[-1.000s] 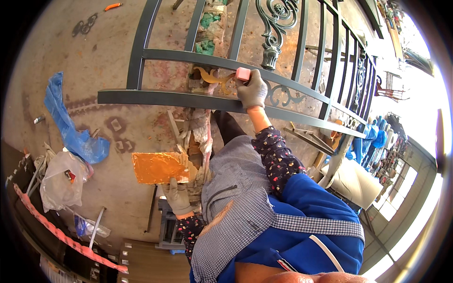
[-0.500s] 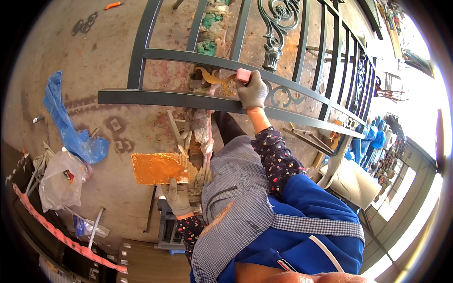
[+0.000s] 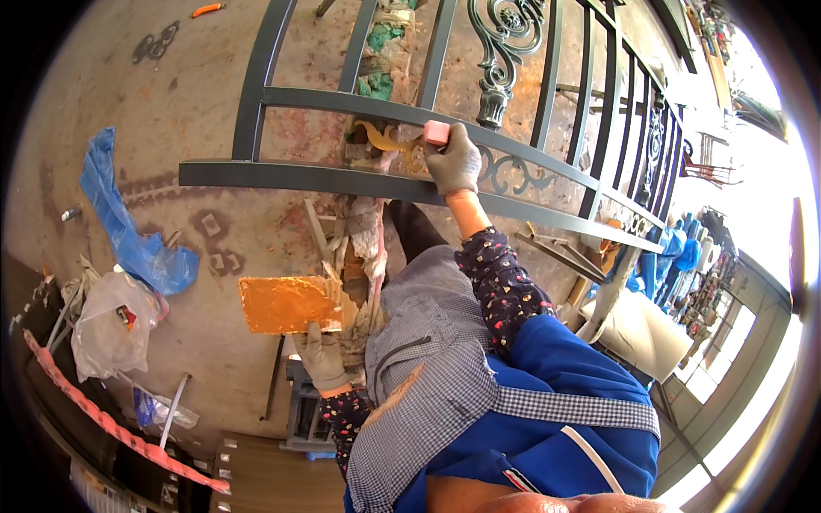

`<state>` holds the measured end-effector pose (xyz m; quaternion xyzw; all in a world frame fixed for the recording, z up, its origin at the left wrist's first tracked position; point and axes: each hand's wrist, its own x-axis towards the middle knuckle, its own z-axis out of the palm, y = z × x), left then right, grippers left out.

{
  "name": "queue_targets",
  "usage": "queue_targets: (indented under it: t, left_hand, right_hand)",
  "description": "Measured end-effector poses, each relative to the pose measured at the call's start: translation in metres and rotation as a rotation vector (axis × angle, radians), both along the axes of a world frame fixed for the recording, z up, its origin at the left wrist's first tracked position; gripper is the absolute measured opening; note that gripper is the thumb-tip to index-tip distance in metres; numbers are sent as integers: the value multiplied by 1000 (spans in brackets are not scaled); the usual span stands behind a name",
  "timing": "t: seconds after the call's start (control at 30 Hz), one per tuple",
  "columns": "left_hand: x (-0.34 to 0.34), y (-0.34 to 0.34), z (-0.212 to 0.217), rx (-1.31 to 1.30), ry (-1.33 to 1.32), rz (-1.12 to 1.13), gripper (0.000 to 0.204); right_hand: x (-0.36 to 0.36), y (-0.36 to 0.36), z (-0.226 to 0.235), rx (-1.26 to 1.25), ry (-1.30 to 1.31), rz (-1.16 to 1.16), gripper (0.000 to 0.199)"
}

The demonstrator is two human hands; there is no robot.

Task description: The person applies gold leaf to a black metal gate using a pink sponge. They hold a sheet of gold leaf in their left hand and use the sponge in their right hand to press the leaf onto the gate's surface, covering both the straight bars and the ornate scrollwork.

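My right hand (image 3: pixel 456 162), in a grey glove, is closed around a small pink sponge block (image 3: pixel 436 132). It is over the gap between two rails of a dark grey metal railing (image 3: pixel 308 179). Left of the sponge, a scroll ornament (image 3: pixel 382 138) between the rails is gold; the matching scroll (image 3: pixel 517 174) on the right is dark grey. Whether the sponge touches the gold scroll, I cannot tell. Low on the left, my gloved left hand (image 3: pixel 321 359) grips the near edge of a flat board (image 3: pixel 286 304) coated with orange-gold paint.
Blue plastic sheeting (image 3: pixel 141 231) and a whitish plastic bag (image 3: pixel 113 329) lie on the floor at left. An orange-handled tool (image 3: pixel 207 10) is at the far left. A metal trestle (image 3: pixel 560 255) stands under the railing at right, near a large beige roll (image 3: pixel 641 333).
My right hand and the sponge have shifted slightly left along the railing. The left hand and the painted board stay in place.
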<state>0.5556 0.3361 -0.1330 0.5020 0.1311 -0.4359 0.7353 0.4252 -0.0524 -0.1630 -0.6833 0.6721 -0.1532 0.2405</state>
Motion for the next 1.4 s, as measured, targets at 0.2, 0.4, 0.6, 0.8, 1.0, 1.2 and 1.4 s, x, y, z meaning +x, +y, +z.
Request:
queue_targets:
  t: [0.2,0.4,0.6,0.8,1.0,1.2,1.4]
  left_hand:
    - [-2,3,-2,38,-20,7,48]
    - [-8,3,4,10,11,16,50]
    - [-29,-17,27,57,-57,98,50]
    - [-54,-29,39,45,-108,205,48]
    - [-84,-19,29,93,-146,259,46]
    - [-105,-22,30,-16,-188,306,46]
    - [-121,-18,23,143,-319,257,47]
  right_hand:
    - [-5,-9,14,64,59,413,27]
    - [-39,-26,33,78,5,660,32]
    - [-12,-33,16,0,-121,850,33]
    - [-16,-52,23,203,6,1257,37]
    - [-17,-81,38,225,268,1665,36]
    - [-34,-102,50,168,210,1595,37]
    - [-40,-82,34,191,176,1535,42]
